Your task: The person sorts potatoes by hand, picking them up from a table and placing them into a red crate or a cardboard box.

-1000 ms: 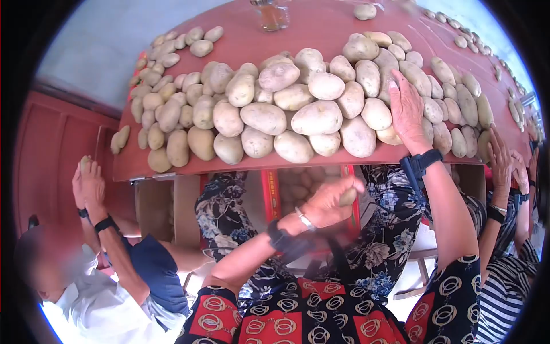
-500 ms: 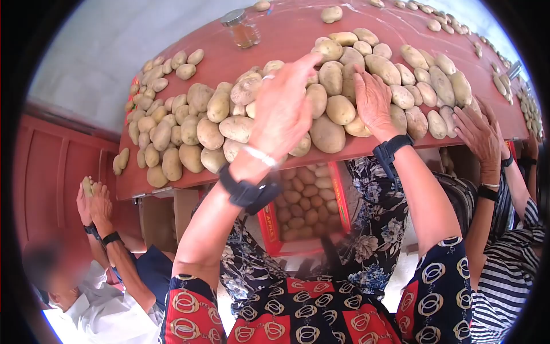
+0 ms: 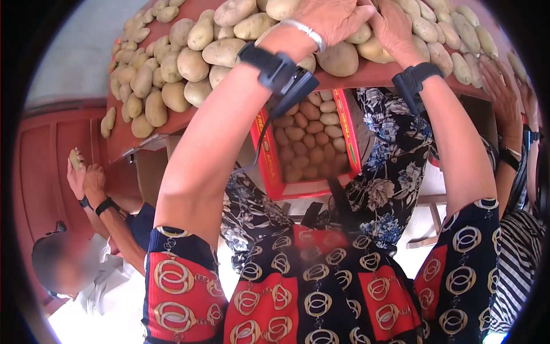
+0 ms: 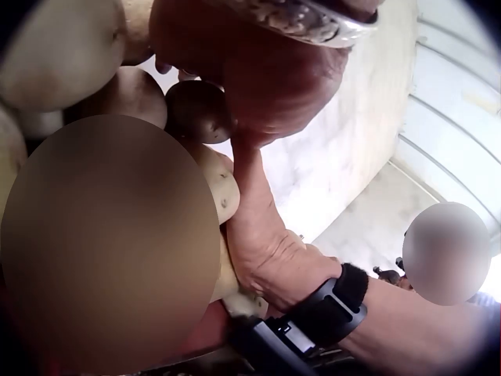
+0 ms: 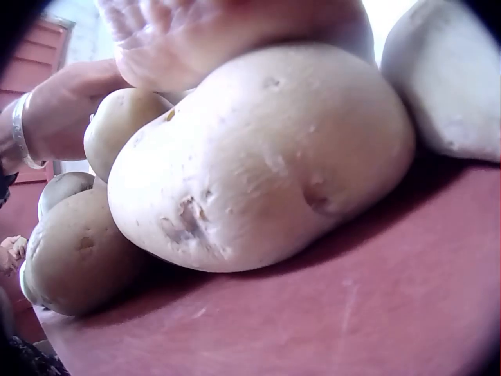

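My left hand [image 3: 329, 23], with a silver bangle at its wrist, lies over the pile of potatoes [image 3: 224, 51] on the red table. Its fingertips are hidden, and I cannot tell whether it grips a potato. In the left wrist view a small dark potato [image 4: 200, 111] sits right beneath this hand. Close beside it, my right hand [image 3: 393, 31] rests on the pile with its fingers extended toward the left hand. In the right wrist view its palm lies along the top of a large, pale potato [image 5: 266, 164] standing at the table's front.
A red cardboard box [image 3: 269, 155] of potatoes stands below the table edge, between the knees. At the left a person [image 3: 86, 258] holds a potato [image 3: 74, 159]. Another person's hand [image 3: 501, 86] is at the table's right side.
A second ago my left hand held a potato above the box; it then rose over the pile and moved right to my right hand. The head view has tilted down, showing more of the box.
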Demonstrator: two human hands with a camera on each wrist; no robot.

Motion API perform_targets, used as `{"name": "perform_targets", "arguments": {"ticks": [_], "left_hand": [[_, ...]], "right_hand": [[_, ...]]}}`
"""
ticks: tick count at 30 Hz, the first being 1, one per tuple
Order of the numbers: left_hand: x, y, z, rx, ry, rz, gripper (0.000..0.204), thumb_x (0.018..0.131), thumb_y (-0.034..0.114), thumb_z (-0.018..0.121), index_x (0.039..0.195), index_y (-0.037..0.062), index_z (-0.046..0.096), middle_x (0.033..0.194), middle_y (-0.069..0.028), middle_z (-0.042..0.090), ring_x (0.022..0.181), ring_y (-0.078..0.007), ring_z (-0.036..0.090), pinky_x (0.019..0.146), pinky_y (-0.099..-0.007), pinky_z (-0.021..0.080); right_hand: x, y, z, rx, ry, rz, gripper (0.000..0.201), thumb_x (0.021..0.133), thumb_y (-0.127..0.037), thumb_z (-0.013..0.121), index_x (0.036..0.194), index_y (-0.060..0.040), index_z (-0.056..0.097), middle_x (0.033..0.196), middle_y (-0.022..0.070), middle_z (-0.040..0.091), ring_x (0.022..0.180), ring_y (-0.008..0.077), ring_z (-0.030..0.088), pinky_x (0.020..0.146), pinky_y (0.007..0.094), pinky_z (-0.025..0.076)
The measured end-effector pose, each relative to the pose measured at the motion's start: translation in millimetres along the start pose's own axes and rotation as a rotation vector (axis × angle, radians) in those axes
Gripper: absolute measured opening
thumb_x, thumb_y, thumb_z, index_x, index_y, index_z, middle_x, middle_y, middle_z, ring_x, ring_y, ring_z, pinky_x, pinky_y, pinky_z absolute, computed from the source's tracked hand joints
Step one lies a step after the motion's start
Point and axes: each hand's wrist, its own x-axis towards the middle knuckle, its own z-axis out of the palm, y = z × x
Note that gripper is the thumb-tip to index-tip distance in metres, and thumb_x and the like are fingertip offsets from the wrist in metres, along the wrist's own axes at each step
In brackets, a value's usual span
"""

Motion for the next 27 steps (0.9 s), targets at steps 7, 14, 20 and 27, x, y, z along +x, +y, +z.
{"name": "perform_targets", "arguments": {"ticks": [7,14,20,27], "left_hand": [[-81,87,-38,-0.553,-0.241,-0.565,0.016,0.088,0.017,0.055,0.092,0.0019,0.059,0.081,-0.0066,0.062,0.077,-0.0154,0.059,0.07,-0.0296,0.046],[-298,38,39,-0.395,-1.189,-1.105,0.036,0.086,0.023,0.05,0.115,0.0028,0.053,0.109,-0.0163,0.06,0.102,-0.0276,0.057,0.086,-0.0345,0.045],[-364,53,101,-0.377,-1.618,-1.106,0.031,0.082,0.022,0.048,0.104,0.0082,0.064,0.116,-0.0118,0.06,0.105,-0.0264,0.059,0.087,-0.0399,0.047],[-416,73,143,-0.219,-1.848,-0.989,0.041,0.076,0.019,0.058,0.117,0.0141,0.061,0.127,-0.0119,0.053,0.117,-0.0266,0.051,0.096,-0.037,0.043]], "right_hand": [[-71,102,-190,0.322,-0.306,0.192,0.047,0.093,-0.011,0.032,0.138,-0.0035,0.022,0.136,0.0137,0.038,0.127,0.0219,0.037,0.111,0.0366,0.019],[-10,9,-11,-0.007,-0.066,0.036,0.046,0.095,-0.024,0.029,0.136,-0.0029,0.03,0.135,0.0152,0.04,0.127,0.0238,0.036,0.109,0.035,0.021],[-1,6,3,-0.031,-0.005,0.043,0.05,0.096,-0.035,0.027,0.133,-0.0024,0.036,0.134,0.0164,0.042,0.128,0.0254,0.036,0.108,0.0337,0.022],[-1,-1,13,-0.046,0.079,0.051,0.064,0.094,-0.052,0.026,0.123,0.0002,0.048,0.119,0.023,0.054,0.116,0.0363,0.047,0.099,0.0397,0.033]]}}
